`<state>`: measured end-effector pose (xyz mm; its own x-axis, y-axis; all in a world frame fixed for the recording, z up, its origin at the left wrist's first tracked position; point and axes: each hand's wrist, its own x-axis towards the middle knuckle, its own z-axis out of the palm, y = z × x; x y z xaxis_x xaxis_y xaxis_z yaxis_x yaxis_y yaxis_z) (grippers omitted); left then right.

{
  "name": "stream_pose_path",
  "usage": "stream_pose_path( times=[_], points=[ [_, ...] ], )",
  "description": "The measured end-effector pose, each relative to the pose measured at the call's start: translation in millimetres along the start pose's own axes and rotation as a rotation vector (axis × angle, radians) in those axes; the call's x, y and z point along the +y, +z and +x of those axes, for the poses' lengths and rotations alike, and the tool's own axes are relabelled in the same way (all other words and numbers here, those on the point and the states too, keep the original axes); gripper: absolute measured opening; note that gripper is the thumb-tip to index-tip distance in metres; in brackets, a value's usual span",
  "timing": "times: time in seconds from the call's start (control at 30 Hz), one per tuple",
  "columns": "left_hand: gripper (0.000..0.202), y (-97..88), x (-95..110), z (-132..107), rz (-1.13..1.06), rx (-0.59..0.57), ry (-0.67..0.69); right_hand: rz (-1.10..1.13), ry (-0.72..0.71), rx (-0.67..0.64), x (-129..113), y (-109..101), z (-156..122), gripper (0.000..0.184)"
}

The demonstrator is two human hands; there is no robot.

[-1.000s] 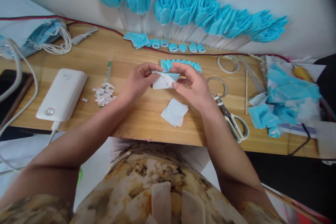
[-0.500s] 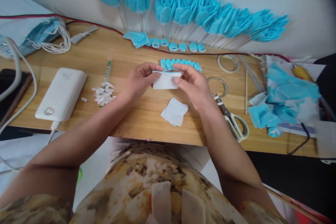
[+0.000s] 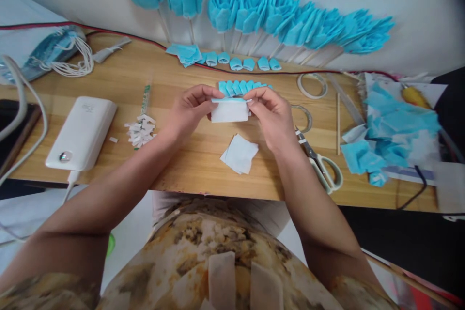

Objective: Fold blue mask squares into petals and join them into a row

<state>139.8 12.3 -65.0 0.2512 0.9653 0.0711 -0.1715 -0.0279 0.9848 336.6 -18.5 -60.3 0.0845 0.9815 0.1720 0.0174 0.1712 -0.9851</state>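
Note:
Between my hands is a small fabric piece, white on the side facing me, with a narrow blue strip folded along its top edge. My left hand pinches its left end between thumb and fingers. At the other end, my right hand pinches the upper right corner. Just behind it on the table lies a row of overlapping blue folded pieces, partly hidden by my fingers. Below the held piece rests a small stack of white squares.
Blue fabric flowers on sticks lean against the wall. Scissors and tape rolls lie right, near blue scraps. A power bank and white snippets are left. A red-black cable crosses the back.
The top edge of the fabric piece now shows a clearer blue folded strip. My right hand's grip has shifted outward to the corner. The whole view has shifted slightly.

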Motion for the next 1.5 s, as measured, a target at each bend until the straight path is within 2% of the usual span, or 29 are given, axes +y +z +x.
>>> stream_pose_path(
  times=[0.17, 0.3, 0.4, 0.53, 0.67, 0.73, 0.83, 0.93, 1.03, 1.2, 1.4, 1.5],
  points=[
    [0.013, -1.1, 1, -1, -0.054, 0.011, 0.004, 0.009, 0.025, -0.007, -2, -1, -1, 0.013],
    [0.012, -0.7, 3, -1, -0.048, 0.01, 0.013, 0.009, 0.017, -0.018, -1, -1, -1, 0.01],
    [0.011, 0.3, 4, -2, 0.005, 0.008, 0.038, -0.045, -0.022, 0.012, 5, -1, 1, 0.006],
    [0.014, -1.8, 5, -2, 0.103, -0.004, 0.063, -0.155, -0.069, 0.048, 12, -3, 3, 0.019],
    [0.02, -7.4, 8, -1, 0.127, 0.053, 0.1, -0.267, -0.167, 0.053, 6, -2, -2, 0.028],
    [0.026, -7.8, 13, -3, 0.192, 0.038, 0.074, -0.337, -0.245, 0.019, 2, 0, -5, 0.03],
    [0.036, -4.3, 21, -6, 0.318, -0.079, -0.028, -0.464, -0.346, -0.026, -3, 4, -10, 0.03],
    [0.03, -0.3, 24, -9, 0.441, -0.166, -0.08, -0.567, -0.399, -0.05, -3, 5, -13, 0.028],
    [0.026, 0.5, 21, -9, 0.481, -0.165, -0.093, -0.585, -0.398, -0.051, -1, 3, -12, 0.028],
    [0.029, -1.2, 16, -6, 0.38, -0.113, -0.157, -0.451, -0.317, 0.034, 2, -1, -9, 0.032],
    [0.031, 0.5, 12, -6, 0.317, -0.098, -0.146, -0.463, -0.323, -0.021, -5, 4, -10, 0.01],
    [0.031, 1.1, 11, -6, 0.321, -0.098, -0.138, -0.511, -0.36, -0.01, -6, 7, -10, 0.008]
  ],
)
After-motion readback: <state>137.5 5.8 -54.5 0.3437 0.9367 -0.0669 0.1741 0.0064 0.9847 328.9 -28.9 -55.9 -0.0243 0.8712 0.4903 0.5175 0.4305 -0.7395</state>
